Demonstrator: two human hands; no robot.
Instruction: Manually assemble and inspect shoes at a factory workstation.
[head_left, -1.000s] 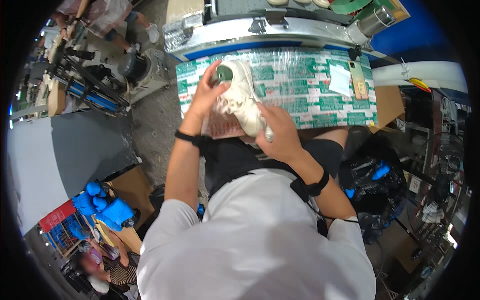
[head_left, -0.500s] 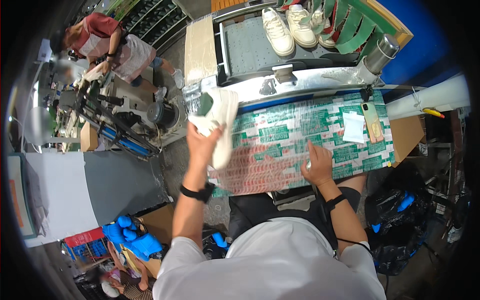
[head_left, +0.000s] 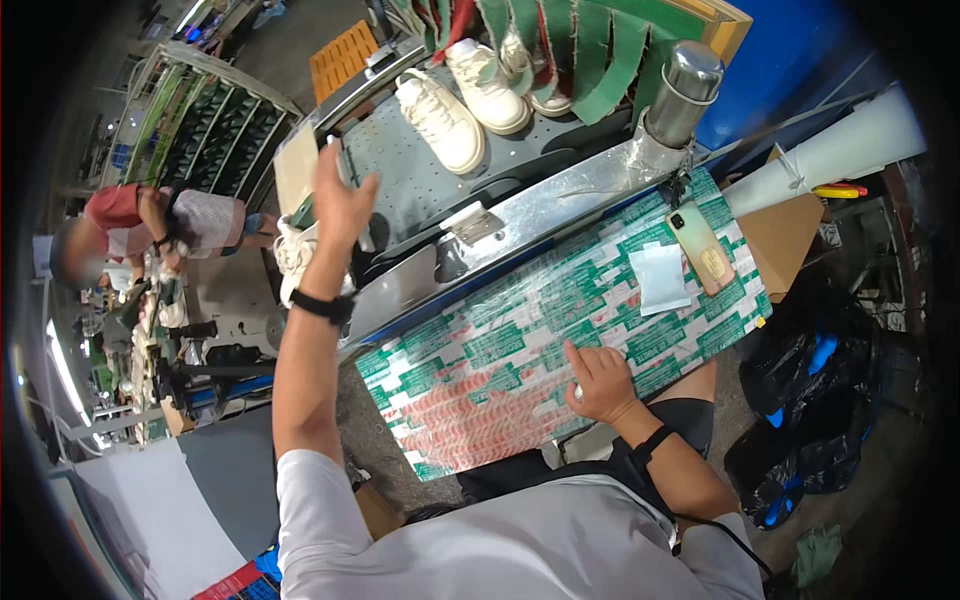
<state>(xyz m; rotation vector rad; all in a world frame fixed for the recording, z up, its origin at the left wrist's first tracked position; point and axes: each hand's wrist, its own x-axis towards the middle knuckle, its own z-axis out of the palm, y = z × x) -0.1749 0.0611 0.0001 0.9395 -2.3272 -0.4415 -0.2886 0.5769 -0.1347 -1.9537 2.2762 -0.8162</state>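
My left hand point(head_left: 340, 200) is raised over the left end of a grey perforated conveyor tray point(head_left: 400, 180), fingers spread, nothing clearly in it. A white sneaker point(head_left: 293, 252) with a green insert sits just below and left of that hand, by my wrist. Farther along the tray stand two more white sneakers point(head_left: 440, 122) point(head_left: 490, 85). My right hand point(head_left: 600, 382) rests with bent fingers on the worktable point(head_left: 500, 350), which is covered in a green, white and red patterned sheet under clear film.
A phone point(head_left: 700, 245) and a white paper slip point(head_left: 660, 278) lie on the table's right end. A steel flask point(head_left: 682, 88) stands beyond it, beside hanging green strips point(head_left: 560, 50). Black bags point(head_left: 800, 380) sit at the right. Another person point(head_left: 125, 215) works at far left.
My left hand has carried the white sneaker from the table up and left to the conveyor's end and opened. My right hand stayed resting on the table.
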